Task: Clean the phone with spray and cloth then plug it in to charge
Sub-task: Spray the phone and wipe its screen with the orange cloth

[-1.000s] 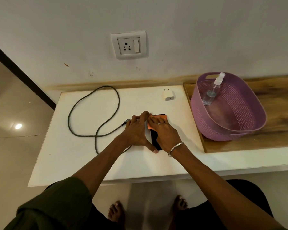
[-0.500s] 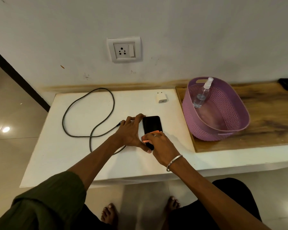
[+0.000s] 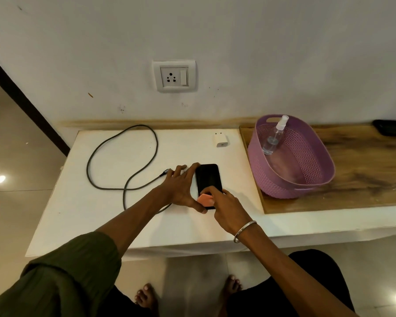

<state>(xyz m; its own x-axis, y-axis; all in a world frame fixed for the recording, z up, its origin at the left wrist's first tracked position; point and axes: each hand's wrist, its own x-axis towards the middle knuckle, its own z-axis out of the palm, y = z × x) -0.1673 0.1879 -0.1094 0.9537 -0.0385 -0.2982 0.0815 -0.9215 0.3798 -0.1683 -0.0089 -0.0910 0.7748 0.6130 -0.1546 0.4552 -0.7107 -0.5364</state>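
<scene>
A black phone (image 3: 208,178) lies screen-up on the white table (image 3: 105,220). My left hand (image 3: 181,186) presses against the phone's left edge and holds it steady. My right hand (image 3: 226,207) pushes a small folded orange cloth (image 3: 205,199) onto the near end of the screen. A dark charging cable (image 3: 126,156) loops across the table on the left, its plug tip beside my left fingers. A white charger adapter (image 3: 220,139) lies near the wall. A clear spray bottle (image 3: 273,136) leans inside the purple basket (image 3: 306,179).
A wall socket with a switch (image 3: 173,75) sits above the table. The purple basket stands on a wooden shelf (image 3: 364,170) to the right, where a dark object (image 3: 391,127) lies at the far end. My bare feet show on the tiled floor below.
My right hand has drawn the orange cloth from the far end of the phone down to its near end, uncovering most of the screen. My left hand stays at the phone's side.
</scene>
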